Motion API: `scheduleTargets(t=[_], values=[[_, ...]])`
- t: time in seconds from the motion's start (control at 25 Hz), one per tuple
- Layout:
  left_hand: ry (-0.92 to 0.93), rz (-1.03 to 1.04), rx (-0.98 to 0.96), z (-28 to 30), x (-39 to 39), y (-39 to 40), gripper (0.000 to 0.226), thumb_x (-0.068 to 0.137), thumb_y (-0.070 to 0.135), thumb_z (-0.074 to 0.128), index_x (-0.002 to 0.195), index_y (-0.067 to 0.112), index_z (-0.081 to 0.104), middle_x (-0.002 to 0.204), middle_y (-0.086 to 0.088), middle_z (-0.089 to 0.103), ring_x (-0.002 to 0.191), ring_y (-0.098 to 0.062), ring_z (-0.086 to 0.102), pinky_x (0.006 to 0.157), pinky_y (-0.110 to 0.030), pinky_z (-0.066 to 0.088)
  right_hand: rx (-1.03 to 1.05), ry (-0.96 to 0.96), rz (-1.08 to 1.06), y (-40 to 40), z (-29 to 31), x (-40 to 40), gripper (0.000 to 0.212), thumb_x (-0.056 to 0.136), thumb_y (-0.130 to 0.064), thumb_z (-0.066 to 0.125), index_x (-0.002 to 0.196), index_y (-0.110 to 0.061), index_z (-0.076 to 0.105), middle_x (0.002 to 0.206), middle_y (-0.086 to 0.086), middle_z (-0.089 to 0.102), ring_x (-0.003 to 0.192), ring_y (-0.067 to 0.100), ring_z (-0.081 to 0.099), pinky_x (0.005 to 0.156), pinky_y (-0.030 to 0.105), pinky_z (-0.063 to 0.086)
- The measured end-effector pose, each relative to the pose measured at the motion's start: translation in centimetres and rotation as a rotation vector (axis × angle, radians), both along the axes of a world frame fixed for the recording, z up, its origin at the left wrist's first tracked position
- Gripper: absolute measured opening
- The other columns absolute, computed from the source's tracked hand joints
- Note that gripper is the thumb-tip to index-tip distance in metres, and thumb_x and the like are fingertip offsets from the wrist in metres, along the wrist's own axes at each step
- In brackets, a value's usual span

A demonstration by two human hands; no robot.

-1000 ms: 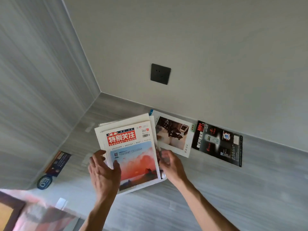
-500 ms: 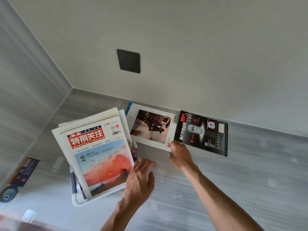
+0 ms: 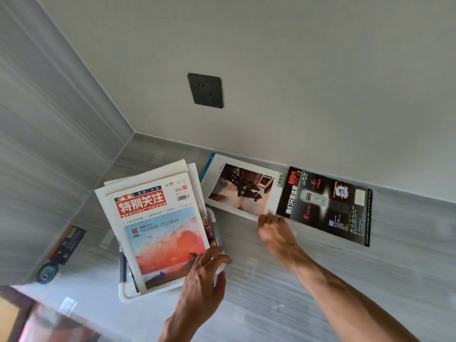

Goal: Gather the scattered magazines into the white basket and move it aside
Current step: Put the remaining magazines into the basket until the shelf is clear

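The white basket [image 3: 128, 296] sits on the grey surface, filled with a stack of magazines; the top magazine [image 3: 160, 230] has a red title and a sunset picture. My left hand [image 3: 202, 287] holds the basket's near right corner between fingers and thumb. To the right, a white magazine with a photo [image 3: 239, 188] lies flat against the wall. My right hand [image 3: 276, 233] pinches that magazine's near edge with curled fingers. A black magazine [image 3: 328, 206] lies next to it on the right, overlapping its right edge.
A dark booklet [image 3: 67, 243] and a round blue item [image 3: 47, 272] lie by the left wall. A dark wall socket [image 3: 205, 90] sits above the magazines. A small white object [image 3: 67, 304] and blurred brown furniture are at the bottom left.
My left hand moved from the stack's left side to the basket's near right corner. My right hand reached from the basket to the photo magazine's near edge.
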State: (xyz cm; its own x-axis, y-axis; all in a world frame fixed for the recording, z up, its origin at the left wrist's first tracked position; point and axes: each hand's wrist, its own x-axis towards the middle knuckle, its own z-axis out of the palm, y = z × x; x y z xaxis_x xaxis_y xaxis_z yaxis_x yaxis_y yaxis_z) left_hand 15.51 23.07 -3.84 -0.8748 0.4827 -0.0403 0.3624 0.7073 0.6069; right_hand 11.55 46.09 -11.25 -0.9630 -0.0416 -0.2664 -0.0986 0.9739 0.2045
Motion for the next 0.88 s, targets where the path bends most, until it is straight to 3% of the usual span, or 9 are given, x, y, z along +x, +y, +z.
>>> scheduleTargets(t=[0.08, 0.2, 0.32, 0.4, 0.52, 0.68, 0.76, 0.84, 0.88], values=[[0.002, 0.025, 0.007, 0.0, 0.1, -0.6, 0.034, 0.078, 0.000, 0.060, 0.100, 0.025, 0.068, 0.126, 0.007, 0.060, 0.116, -0.007, 0.056, 0.094, -0.013, 0.038, -0.112, 0.066, -0.099, 0.5, 0.7, -1.3, 0.021, 0.083, 0.000, 0.048, 0.093, -0.005, 0.066, 0.072, 0.009, 0.071, 0.062, 0.022, 0.066, 0.056, 0.032, 0.054], [0.015, 0.051, 0.028, 0.0, 0.2, -1.1, 0.033, 0.078, 0.000, 0.061, 0.099, 0.025, 0.068, 0.123, 0.009, 0.061, 0.114, -0.004, 0.055, 0.092, -0.007, 0.037, -0.319, 0.183, -0.263, 1.8, 1.5, -2.0, 0.014, 0.094, -0.007, 0.048, 0.106, -0.004, 0.056, 0.083, 0.009, 0.071, 0.065, 0.021, 0.066, 0.054, 0.033, 0.055], [0.039, 0.067, 0.059, 0.4, 0.0, -0.4, 0.032, 0.076, -0.001, 0.062, 0.099, 0.021, 0.067, 0.110, 0.008, 0.065, 0.100, -0.007, 0.060, 0.087, -0.027, 0.052, -0.444, 0.347, -0.376, 3.2, 4.8, -1.3, 0.022, 0.086, -0.001, 0.062, 0.107, -0.003, 0.056, 0.081, 0.011, 0.070, 0.063, 0.024, 0.067, 0.050, 0.030, 0.051], [0.078, 0.107, 0.093, 1.6, 0.3, 1.0, 0.037, 0.074, -0.003, 0.063, 0.104, 0.018, 0.066, 0.109, 0.005, 0.067, 0.097, -0.011, 0.061, 0.084, -0.035, 0.054, -0.350, 0.423, -0.311, 4.4, 7.9, 0.5, 0.030, 0.071, 0.005, 0.070, 0.098, -0.005, 0.060, 0.076, 0.010, 0.068, 0.064, 0.029, 0.066, 0.049, 0.033, 0.050], [0.224, 0.162, 0.113, 4.0, 0.4, 3.9, 0.058, 0.072, 0.003, 0.063, 0.127, 0.015, 0.052, 0.130, -0.008, 0.056, 0.117, -0.024, 0.051, 0.102, -0.040, 0.042, -0.200, 0.439, -0.171, 5.3, 13.4, 3.7, 0.038, 0.054, 0.003, 0.077, 0.087, -0.010, 0.063, 0.070, 0.005, 0.066, 0.063, 0.029, 0.063, 0.050, 0.036, 0.051], [0.451, -0.093, -0.077, 9.3, -3.4, 7.7, 0.081, 0.073, 0.026, 0.065, 0.147, 0.020, 0.031, 0.151, -0.012, 0.036, 0.142, -0.028, 0.029, 0.116, -0.049, 0.017, -0.154, 0.458, 0.062, 5.6, 21.2, 6.8, 0.040, 0.047, -0.001, 0.077, 0.082, -0.017, 0.064, 0.068, -0.002, 0.063, 0.060, 0.021, 0.061, 0.050, 0.029, 0.048], [0.220, -0.316, -0.101, 10.9, -4.2, 9.6, 0.070, 0.076, 0.036, 0.065, 0.141, 0.027, 0.043, 0.144, -0.003, 0.051, 0.134, -0.020, 0.045, 0.114, -0.041, 0.029, -0.144, 0.423, 0.158, 5.5, 24.0, 9.0, 0.035, 0.057, -0.005, 0.072, 0.086, -0.022, 0.061, 0.075, -0.006, 0.063, 0.067, 0.017, 0.060, 0.058, 0.029, 0.050], [-0.105, -0.421, -0.022, 11.3, -3.3, 10.2, 0.030, 0.080, 0.041, 0.061, 0.109, 0.032, 0.062, 0.101, 0.005, 0.072, 0.097, -0.013, 0.066, 0.088, -0.031, 0.050, -0.169, 0.470, 0.182, 5.6, 24.6, 10.9, 0.025, 0.073, -0.014, 0.069, 0.093, -0.026, 0.059, 0.085, -0.008, 0.064, 0.079, 0.015, 0.059, 0.071, 0.032, 0.052], [-0.176, -0.415, 0.058, 11.1, -2.6, 10.3, 0.017, 0.081, 0.041, 0.060, 0.095, 0.031, 0.063, 0.080, 0.007, 0.069, 0.077, -0.009, 0.066, 0.074, -0.030, 0.051, -0.199, 0.511, 0.109, 6.0, 24.4, 11.8, 0.021, 0.081, -0.024, 0.067, 0.100, -0.028, 0.059, 0.095, -0.009, 0.064, 0.087, 0.015, 0.059, 0.078, 0.033, 0.051]])
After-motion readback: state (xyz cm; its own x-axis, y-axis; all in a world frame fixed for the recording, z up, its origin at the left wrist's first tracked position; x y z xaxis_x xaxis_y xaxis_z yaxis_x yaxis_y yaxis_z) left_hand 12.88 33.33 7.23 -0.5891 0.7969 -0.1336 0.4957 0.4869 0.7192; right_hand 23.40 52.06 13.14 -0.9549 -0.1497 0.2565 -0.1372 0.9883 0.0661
